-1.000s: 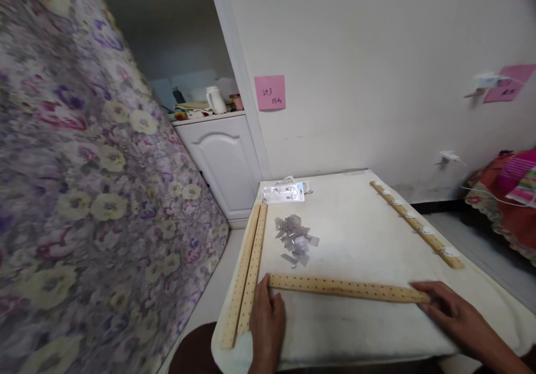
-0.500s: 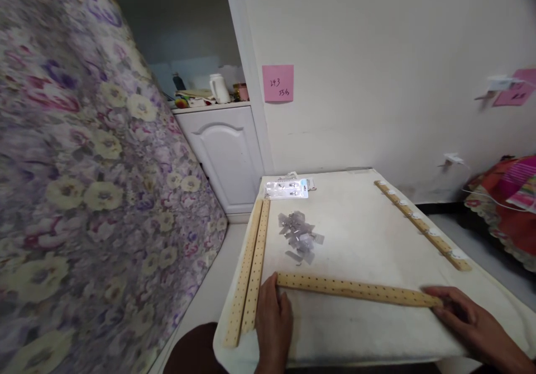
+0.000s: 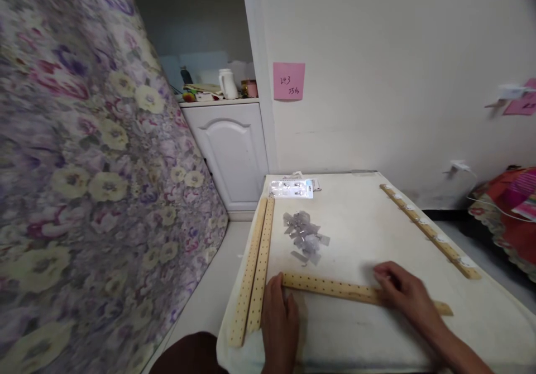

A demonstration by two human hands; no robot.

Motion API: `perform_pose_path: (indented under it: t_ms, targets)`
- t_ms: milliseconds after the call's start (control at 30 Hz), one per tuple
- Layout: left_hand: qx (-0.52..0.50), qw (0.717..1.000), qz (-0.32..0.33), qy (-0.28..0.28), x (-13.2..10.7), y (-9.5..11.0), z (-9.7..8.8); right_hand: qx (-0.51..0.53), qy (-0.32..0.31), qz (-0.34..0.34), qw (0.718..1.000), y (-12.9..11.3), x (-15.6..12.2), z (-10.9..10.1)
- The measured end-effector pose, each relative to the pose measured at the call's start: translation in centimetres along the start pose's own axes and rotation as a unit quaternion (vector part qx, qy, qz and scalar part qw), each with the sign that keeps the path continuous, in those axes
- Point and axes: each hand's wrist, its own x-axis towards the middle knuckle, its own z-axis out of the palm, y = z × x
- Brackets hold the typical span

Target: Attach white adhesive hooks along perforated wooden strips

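A perforated wooden strip (image 3: 335, 288) lies crosswise near the front of a white table (image 3: 368, 234). My left hand (image 3: 280, 318) rests at the strip's left end, fingers together against it. My right hand (image 3: 404, 295) lies over the strip's middle-right part, fingers curled down on it. Two more perforated strips (image 3: 256, 268) lie side by side along the table's left edge. Another strip with white round pieces on it (image 3: 427, 230) runs along the right side. A heap of small grey plastic bags (image 3: 305, 235) sits mid-table, behind the crosswise strip.
A clear blister pack (image 3: 291, 188) lies at the table's far left corner. A flowered mattress (image 3: 84, 156) leans on the left. Beyond are a white cabinet (image 3: 228, 150), a wall with a pink note (image 3: 288, 81), and red cloth (image 3: 508, 212) at right.
My right hand has slid left along the crosswise strip, from its right end to its middle-right part. The left hand stays at the left end. The view has shifted slightly.
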Motion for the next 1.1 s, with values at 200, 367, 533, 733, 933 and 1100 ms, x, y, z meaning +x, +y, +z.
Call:
perform_pose_path:
  t_ms: [200, 367, 533, 733, 933, 1100]
  targets:
    - [-0.009, 1.0, -0.003, -0.001, 0.0, -0.5, 0.1, -0.019, -0.065, -0.106, 0.992, -8.3, 3.5, 9.2]
    - [-0.012, 1.0, -0.006, 0.002, -0.1, -0.8, 0.2, -0.113, -0.065, -0.1, 0.986, -9.7, 4.8, 12.4]
    - [-0.017, 1.0, -0.005, 0.006, -0.2, -0.8, 0.1, -0.081, -0.031, -0.088, 0.992, -9.7, 5.0, 12.1]
    - [-0.038, 0.999, -0.004, 0.015, 0.1, -0.3, -0.4, 0.158, -0.079, -0.023, 0.984, -9.7, 4.7, 10.6]
    - [-0.105, 0.994, -0.004, 0.007, 0.2, 1.0, -1.6, 0.418, -0.215, 0.136, 0.872, -10.1, 2.6, 10.7]
    - [-0.176, 0.983, -0.059, -0.012, -0.2, 2.5, -3.0, 0.436, -0.259, 0.139, 0.85, -10.4, 1.2, 10.6]
